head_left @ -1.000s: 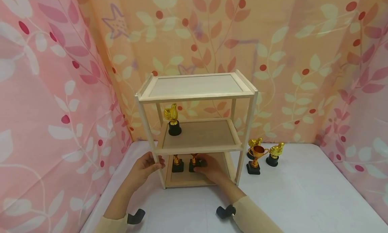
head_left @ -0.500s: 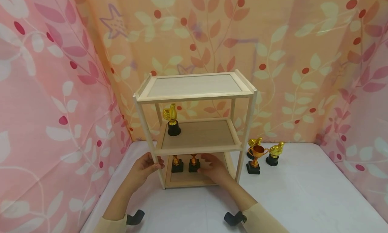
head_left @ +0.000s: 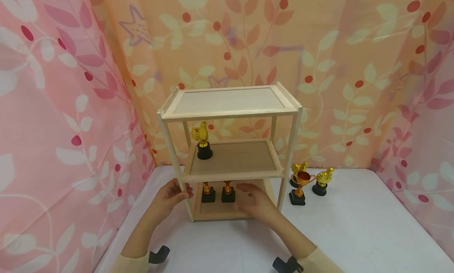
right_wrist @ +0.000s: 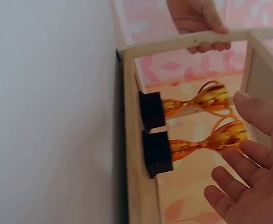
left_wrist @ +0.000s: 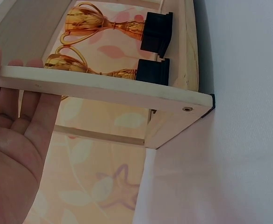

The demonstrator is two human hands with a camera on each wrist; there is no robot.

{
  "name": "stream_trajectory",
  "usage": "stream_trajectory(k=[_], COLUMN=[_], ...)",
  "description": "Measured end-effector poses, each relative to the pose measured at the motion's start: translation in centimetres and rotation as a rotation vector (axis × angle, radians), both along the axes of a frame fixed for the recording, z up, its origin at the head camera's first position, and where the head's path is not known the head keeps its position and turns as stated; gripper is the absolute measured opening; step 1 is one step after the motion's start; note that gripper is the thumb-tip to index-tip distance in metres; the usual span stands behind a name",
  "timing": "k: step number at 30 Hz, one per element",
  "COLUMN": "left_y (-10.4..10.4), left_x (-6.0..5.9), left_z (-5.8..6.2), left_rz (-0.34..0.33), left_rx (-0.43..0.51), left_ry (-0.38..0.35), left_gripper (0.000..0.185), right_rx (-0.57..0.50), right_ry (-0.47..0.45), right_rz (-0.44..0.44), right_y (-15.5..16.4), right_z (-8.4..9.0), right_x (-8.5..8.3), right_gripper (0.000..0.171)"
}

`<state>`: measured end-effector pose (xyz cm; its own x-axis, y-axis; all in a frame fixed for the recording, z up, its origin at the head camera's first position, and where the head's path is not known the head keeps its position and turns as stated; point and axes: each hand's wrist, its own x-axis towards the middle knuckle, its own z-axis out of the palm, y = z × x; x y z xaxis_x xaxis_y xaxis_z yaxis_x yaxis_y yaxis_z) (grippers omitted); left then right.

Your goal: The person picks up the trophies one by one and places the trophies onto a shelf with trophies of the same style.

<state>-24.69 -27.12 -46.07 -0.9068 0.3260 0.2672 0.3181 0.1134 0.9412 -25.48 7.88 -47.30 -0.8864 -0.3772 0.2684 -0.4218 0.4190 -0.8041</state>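
Observation:
Two gold trophy cups stand side by side on the bottom tier of a pale wooden shelf (head_left: 234, 176): a left cup (head_left: 208, 195) and a right cup (head_left: 228, 195), their bowls hidden behind the middle tier in the head view. My left hand (head_left: 167, 201) holds the shelf's front left post (left_wrist: 104, 87), fingers bent round it. Just right of the right cup is my right hand (head_left: 258, 205), fingers spread and holding nothing. In the right wrist view, its fingertips overlap the bowl of the nearer cup (right_wrist: 225, 137). A gold thumbs-up trophy (head_left: 203, 143) occupies the middle tier's left end.
Right of the shelf, on the white tabletop (head_left: 354, 225), stand another gold cup (head_left: 298, 190), a gold thumbs-up trophy (head_left: 320, 182) and a partly hidden gold trophy (head_left: 295, 173). Patterned curtains (head_left: 337, 68) enclose the back and sides.
My right hand has let go of the right cup's base and drawn back to the right, its fingers spreading. My left hand stays on the post.

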Motion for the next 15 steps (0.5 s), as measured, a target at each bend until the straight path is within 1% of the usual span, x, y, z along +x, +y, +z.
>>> stream_trajectory(k=[4,10,15], left_y=[0.0,0.1,0.2], left_x=[0.0,0.1,0.2], left_z=[0.0,0.1,0.2], left_rz=[0.001,-0.005,-0.010], left_rx=[-0.003,0.001,0.009], left_ry=[0.003,0.010,0.008], left_gripper=[0.028,0.027,0.027], right_rx=[0.016,0.032,0.040], right_ry=[0.015,0.026,0.055], right_rz=[0.007,0.016,0.046], right_y=[0.4,0.9,1.5], right_z=[1.0,2.6,3.6], right_x=[1.0,2.3,3.2], right_gripper=[0.067,0.064,0.063])
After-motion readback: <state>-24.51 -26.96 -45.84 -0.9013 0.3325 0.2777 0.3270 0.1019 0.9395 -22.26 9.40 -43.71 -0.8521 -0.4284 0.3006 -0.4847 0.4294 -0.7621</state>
